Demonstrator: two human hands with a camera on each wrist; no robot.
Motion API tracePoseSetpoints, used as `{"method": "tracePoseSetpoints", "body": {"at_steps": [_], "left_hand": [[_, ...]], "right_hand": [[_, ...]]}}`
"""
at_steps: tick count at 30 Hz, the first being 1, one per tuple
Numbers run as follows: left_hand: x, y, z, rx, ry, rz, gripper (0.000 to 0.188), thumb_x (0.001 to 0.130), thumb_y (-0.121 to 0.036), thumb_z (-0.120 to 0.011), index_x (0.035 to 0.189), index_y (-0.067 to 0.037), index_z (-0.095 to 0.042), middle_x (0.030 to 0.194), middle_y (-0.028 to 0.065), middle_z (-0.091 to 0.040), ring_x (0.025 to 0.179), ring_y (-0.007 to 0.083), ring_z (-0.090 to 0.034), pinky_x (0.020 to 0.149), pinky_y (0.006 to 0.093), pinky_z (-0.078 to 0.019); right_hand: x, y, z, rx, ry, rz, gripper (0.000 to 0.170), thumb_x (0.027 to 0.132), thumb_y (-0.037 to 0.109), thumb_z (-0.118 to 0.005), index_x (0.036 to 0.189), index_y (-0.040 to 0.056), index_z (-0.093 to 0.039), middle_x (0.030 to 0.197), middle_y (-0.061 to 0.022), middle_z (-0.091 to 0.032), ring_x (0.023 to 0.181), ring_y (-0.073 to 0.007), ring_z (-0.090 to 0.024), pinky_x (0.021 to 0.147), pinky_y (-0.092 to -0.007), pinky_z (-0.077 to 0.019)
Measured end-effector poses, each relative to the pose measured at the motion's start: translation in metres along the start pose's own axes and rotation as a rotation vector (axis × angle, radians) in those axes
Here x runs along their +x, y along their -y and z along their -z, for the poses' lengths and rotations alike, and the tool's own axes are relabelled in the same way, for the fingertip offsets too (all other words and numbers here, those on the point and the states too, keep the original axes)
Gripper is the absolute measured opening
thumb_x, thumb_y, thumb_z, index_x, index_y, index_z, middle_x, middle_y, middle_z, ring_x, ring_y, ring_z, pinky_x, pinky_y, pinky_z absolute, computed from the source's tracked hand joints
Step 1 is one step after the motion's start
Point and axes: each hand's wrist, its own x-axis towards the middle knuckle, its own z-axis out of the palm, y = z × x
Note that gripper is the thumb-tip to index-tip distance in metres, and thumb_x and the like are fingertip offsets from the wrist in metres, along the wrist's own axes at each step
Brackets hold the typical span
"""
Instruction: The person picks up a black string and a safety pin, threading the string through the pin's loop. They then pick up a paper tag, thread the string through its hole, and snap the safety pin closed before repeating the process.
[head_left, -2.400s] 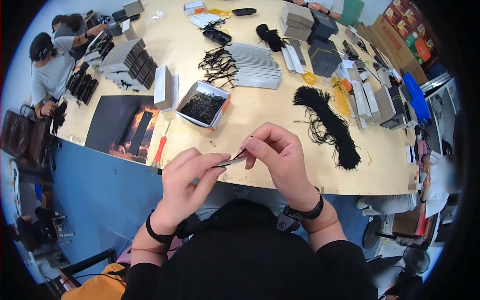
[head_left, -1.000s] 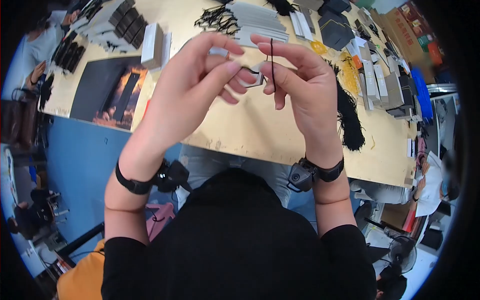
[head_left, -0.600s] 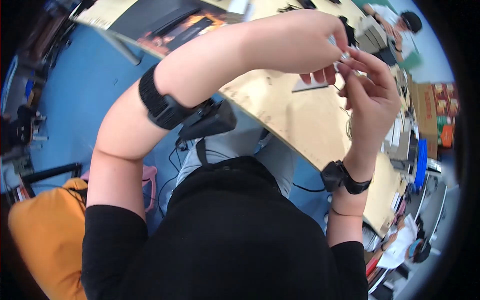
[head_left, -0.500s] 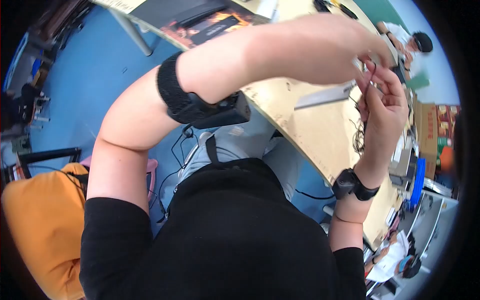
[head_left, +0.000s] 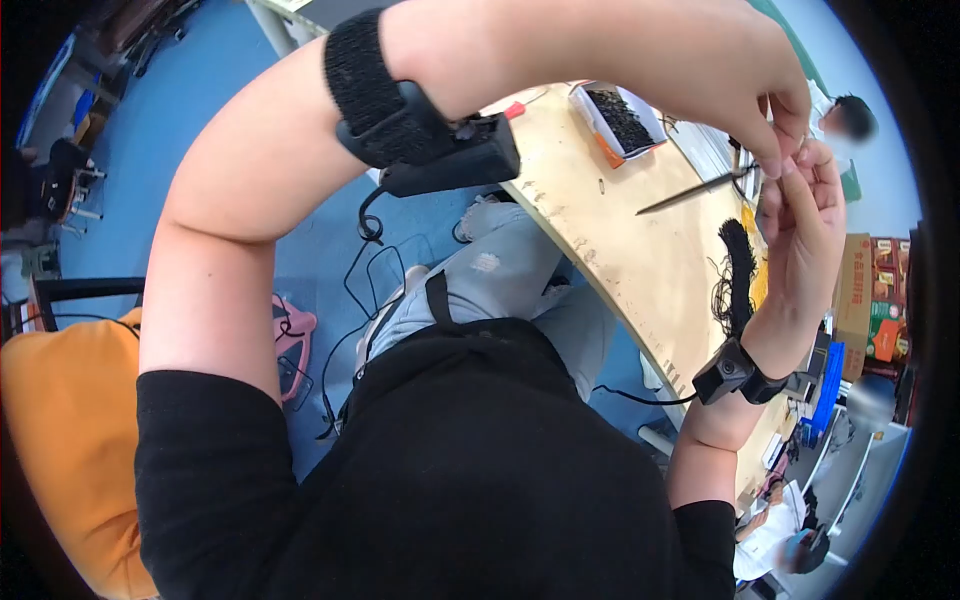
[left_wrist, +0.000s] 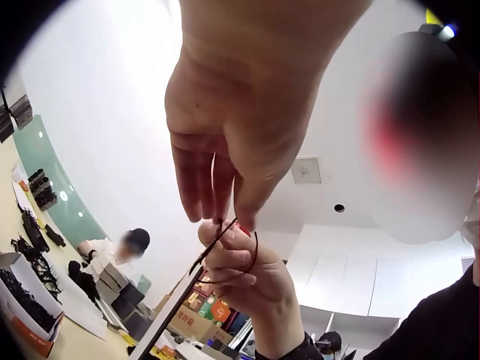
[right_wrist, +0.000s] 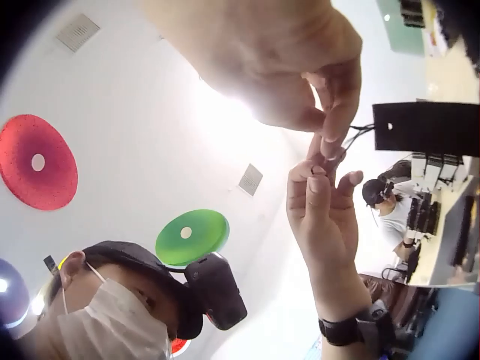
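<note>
A narrow dark hang tag (head_left: 690, 193) dangles over the table, edge-on in the head view. The right wrist view shows its black face (right_wrist: 435, 129), with a small punched hole and a thin black string (right_wrist: 363, 129) running from its end to the fingers. My left hand (head_left: 735, 85) reaches across at the top, thumb and fingertips pinching the string. My right hand (head_left: 812, 210) is raised against it, fingers bent, also pinching the string. In the left wrist view the string (left_wrist: 256, 247) makes a loop around the right fingers. The fingertips of both hands meet, partly hiding the string.
On the table (head_left: 560, 150) stand an open box (head_left: 610, 143) of short black strings and a bundle of black cord (head_left: 738, 270). A carton (head_left: 853, 300) is at the right. Other people (head_left: 785, 525) sit around. A cable (head_left: 645, 398) runs to the right wrist camera.
Both hands have risen and shifted right, the left arm swinging across the front. The tag now hangs from the string between the hands. The head view has turned.
</note>
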Motion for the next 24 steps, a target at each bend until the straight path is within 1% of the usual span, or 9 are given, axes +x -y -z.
{"method": "tracePoseSetpoints", "body": {"at_steps": [3, 4, 6, 8, 13, 14, 16, 19, 24], "left_hand": [[0.006, 0.023, -0.016, -0.31, -0.113, -0.153, 0.014, 0.075, -0.011, -0.063, 0.074, 0.002, -0.06, 0.075, 0.0133, -0.063, 0.065, 0.0147, -0.058, 0.058, 0.0234, -0.0465], [0.006, 0.03, -0.033, -0.145, -0.291, -0.24, 0.018, 0.075, -0.021, -0.066, 0.074, -0.004, -0.06, 0.071, 0.0043, -0.062, 0.069, 0.0138, -0.058, 0.068, 0.028, -0.0464], [0.003, 0.038, -0.048, -0.334, -0.236, -0.101, 0.019, 0.078, -0.019, -0.065, 0.08, -0.002, -0.057, 0.075, 0.0039, -0.06, 0.074, 0.0105, -0.054, 0.076, 0.0272, -0.0454], [0.002, 0.048, -0.073, -0.419, -0.207, -0.191, 0.033, 0.081, -0.005, -0.062, 0.105, -0.003, -0.041, 0.092, 0.0049, -0.052, 0.092, 0.0114, -0.053, 0.082, 0.0256, -0.0436], [0.013, 0.048, -0.099, -0.529, -0.247, -0.031, 0.048, 0.078, 0.004, -0.061, 0.116, -0.004, -0.032, 0.083, 0.0053, -0.049, 0.076, 0.0137, -0.052, 0.075, 0.0297, -0.0464], [0.001, 0.039, -0.106, -0.732, -0.42, 0.188, 0.049, 0.077, -0.001, -0.065, 0.114, -0.004, -0.034, 0.075, 0.0049, -0.052, 0.071, 0.0107, -0.054, 0.068, 0.0245, -0.0453], [0.005, 0.037, -0.113, -0.689, -0.568, 0.189, 0.045, 0.077, -0.001, -0.064, 0.115, -0.003, -0.04, 0.079, 0.0058, -0.056, 0.074, 0.0114, -0.058, 0.068, 0.0245, -0.0464], [0.003, 0.05, -0.11, -0.467, -0.298, 0.229, 0.039, 0.077, 0.003, -0.061, 0.113, -0.001, -0.046, 0.094, 0.0098, -0.058, 0.085, 0.0147, -0.059, 0.076, 0.0261, -0.0478], [0.009, 0.058, -0.113, -0.453, -0.164, 0.35, 0.023, 0.08, -0.001, -0.061, 0.102, 0.002, -0.054, 0.095, 0.0079, -0.06, 0.087, 0.0147, -0.06, 0.076, 0.0259, -0.0476]], "right_hand": [[-0.002, 0.007, -0.004, 0.008, -0.094, 0.122, 0.011, 0.083, 0.003, -0.058, 0.089, 0.0048, -0.05, 0.084, -0.0065, -0.06, 0.064, -0.0093, -0.057, 0.048, -0.0163, -0.0392], [-0.003, 0.009, -0.005, -0.012, -0.138, 0.199, 0.011, 0.083, 0.002, -0.058, 0.089, 0.0042, -0.049, 0.087, -0.0077, -0.06, 0.068, -0.0116, -0.059, 0.05, -0.0178, -0.0412], [-0.003, 0.014, -0.004, 0.008, -0.095, 0.226, 0.01, 0.083, 0.002, -0.058, 0.088, 0.0038, -0.049, 0.09, -0.0085, -0.059, 0.071, -0.0135, -0.061, 0.052, -0.02, -0.0426], [-0.001, 0.017, -0.009, 0.028, -0.074, 0.258, 0.01, 0.083, 0.001, -0.057, 0.088, 0.0042, -0.048, 0.093, -0.0092, -0.058, 0.071, -0.0132, -0.061, 0.053, -0.0203, -0.0433], [0.007, 0.011, 0.004, 0.152, -0.054, 0.171, 0.015, 0.083, 0.003, -0.058, 0.084, 0.0066, -0.043, 0.09, -0.0077, -0.056, 0.071, -0.0142, -0.06, 0.054, -0.0218, -0.0463], [0.008, 0.006, 0.009, 0.195, -0.044, 0.152, 0.016, 0.083, 0.004, -0.058, 0.083, 0.0072, -0.042, 0.09, -0.0074, -0.056, 0.071, -0.0141, -0.06, 0.054, -0.0218, -0.0466], [0.01, 0.003, 0.018, 0.199, -0.086, 0.134, 0.018, 0.083, 0.002, -0.058, 0.082, 0.0078, -0.04, 0.089, -0.0078, -0.055, 0.071, -0.0142, -0.06, 0.054, -0.0213, -0.0469], [0.01, -0.001, 0.03, 0.223, -0.088, 0.115, 0.019, 0.083, 0.002, -0.058, 0.083, 0.0073, -0.04, 0.089, -0.0083, -0.055, 0.07, -0.014, -0.061, 0.053, -0.0217, -0.0476], [0.015, -0.013, 0.047, 0.258, -0.112, 0.124, 0.02, 0.083, 0.002, -0.058, 0.082, 0.0067, -0.039, 0.088, -0.0088, -0.056, 0.07, -0.0139, -0.062, 0.054, -0.0224, -0.049]]}}
